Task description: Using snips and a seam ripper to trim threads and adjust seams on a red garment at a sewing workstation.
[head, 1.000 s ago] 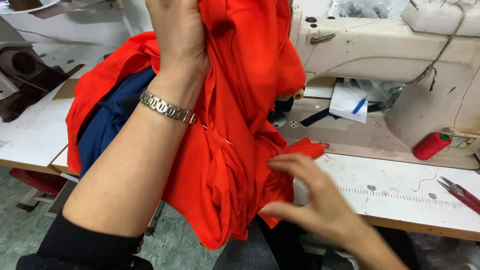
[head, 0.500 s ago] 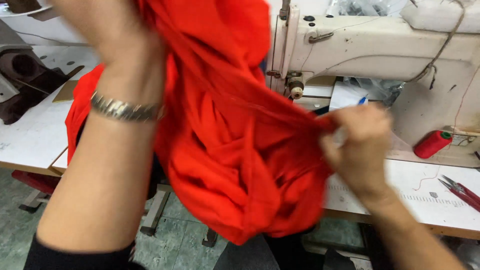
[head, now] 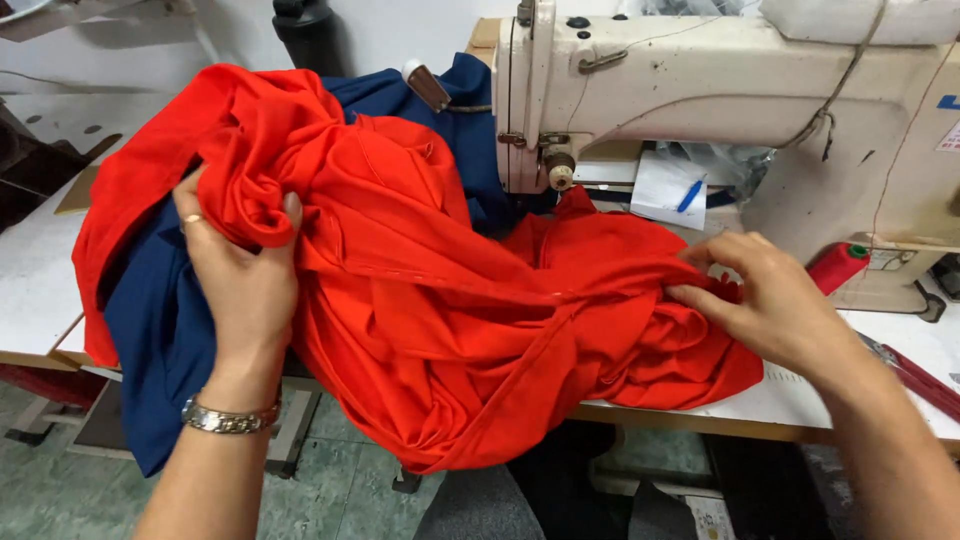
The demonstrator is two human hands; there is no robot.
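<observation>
A left hand (head: 240,270), wearing a metal wristwatch (head: 228,416), has its grip closed around a bunched fold of red cloth (head: 470,310). The right hand (head: 770,300) pinches the cloth's edge in front of the sewing machine (head: 700,90). Blue cloth (head: 150,330) lies beneath, draping off the worktop (head: 40,290).

1. This is a sewing workshop: a worn, cream-coloured industrial sewing machine (head: 720,110) fills the upper right of the frame.
2. It stands on a white work table (head: 40,270) that runs from left to right.
3. Red fabric (head: 450,300) and blue fabric (head: 160,330) are heaped across the middle.
4. A red thread spool (head: 838,266) sits at the right.
5. A tiled floor (head: 340,490) shows at the bottom.
</observation>
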